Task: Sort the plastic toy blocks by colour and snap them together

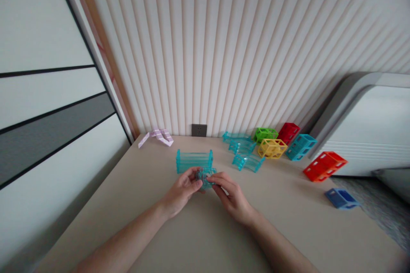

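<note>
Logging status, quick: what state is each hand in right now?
Left hand: closed, holding the small teal piece by its left side.
Right hand: touching that piece's right side; whether closed on it, can't tell.

From the near side, the head camera looks forward and down over the bench (201, 239) to the ribbed wall (218, 51).
</note>
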